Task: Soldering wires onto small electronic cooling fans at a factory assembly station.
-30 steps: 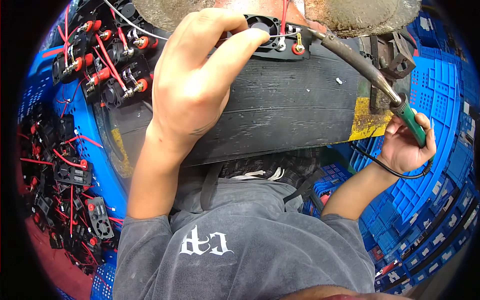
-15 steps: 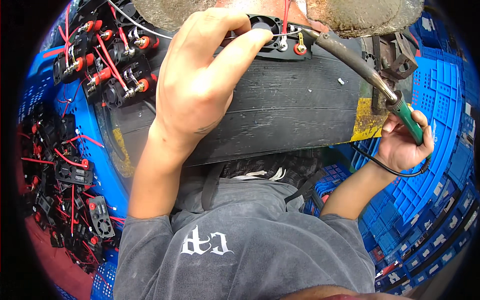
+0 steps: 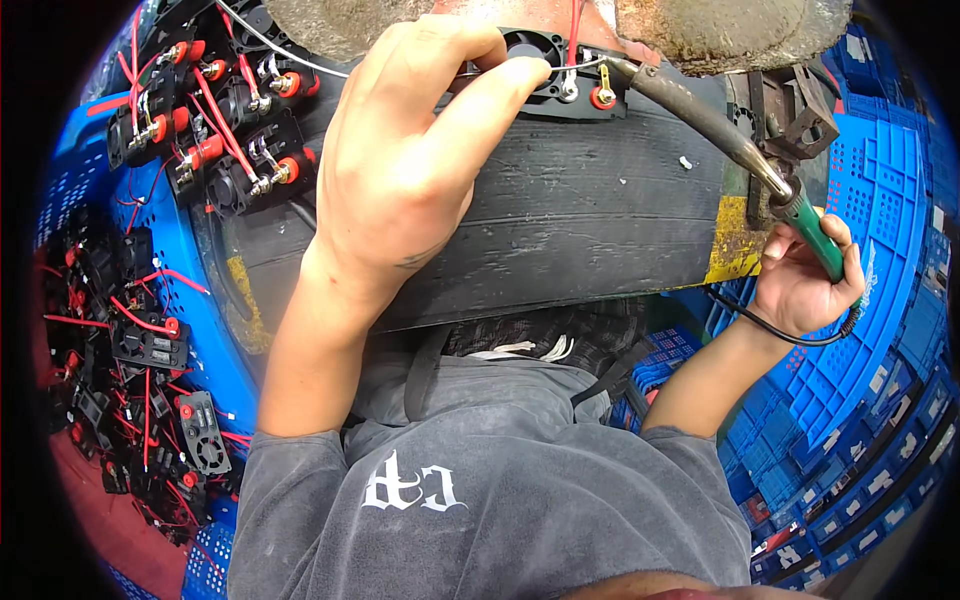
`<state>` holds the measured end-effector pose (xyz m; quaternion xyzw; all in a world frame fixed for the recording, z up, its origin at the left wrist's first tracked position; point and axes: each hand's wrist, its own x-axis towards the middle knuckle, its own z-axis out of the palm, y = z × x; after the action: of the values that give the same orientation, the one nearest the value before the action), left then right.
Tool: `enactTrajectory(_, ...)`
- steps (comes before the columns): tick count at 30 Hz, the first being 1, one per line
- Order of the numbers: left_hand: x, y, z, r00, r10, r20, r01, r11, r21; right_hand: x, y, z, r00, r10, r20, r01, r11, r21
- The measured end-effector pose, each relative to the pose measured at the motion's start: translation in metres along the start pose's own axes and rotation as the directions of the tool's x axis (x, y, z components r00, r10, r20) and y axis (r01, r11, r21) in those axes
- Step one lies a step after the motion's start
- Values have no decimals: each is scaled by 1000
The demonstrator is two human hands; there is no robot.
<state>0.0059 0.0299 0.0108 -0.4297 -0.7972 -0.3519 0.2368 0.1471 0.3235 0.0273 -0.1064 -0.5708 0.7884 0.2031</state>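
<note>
My left hand is closed, thumb and forefinger pinching a thin silvery solder wire that trails off to the upper left. In my right hand is a soldering iron, its green handle held between thumb and fingers. The iron's tip meets the wire's end over a black panel at the top of the bench. This panel carries a small fan, metal terminals, a red round part and a red wire. My left fingers partly cover it.
More black fan panels with red wires lie at the bench's left end. A blue crate there borders a heap of similar panels. Blue crates stand at right, near a rusty metal bracket. The dark bench top has yellow-marked corners.
Little differs. My left hand has shifted very slightly right, and the iron's handle in my right hand has moved slightly up and left.
</note>
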Motion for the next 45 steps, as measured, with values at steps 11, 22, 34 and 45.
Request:
enactTrajectory(11, 1, 2, -1, 1000, 10, 15, -10, 1000, 14, 0, -2, -3, 999, -23, -32, 23, 1000, -7)
enactTrajectory(22, -12, -13, 3, 998, 58, 17, -58, 998, -12, -2, -3, -5, 999, -27, -42, 26, 999, -27)
enactTrajectory(34, -11, -10, 3, 997, 62, 39, -62, 998, 11, -3, -2, -7, 999, -14, -38, 13, 1000, -23)
enactTrajectory(45, -11, -11, 5, 997, 79, 3, -79, 997, 16, -1, -2, -10, 999, -6, -42, 6, 1000, 2)
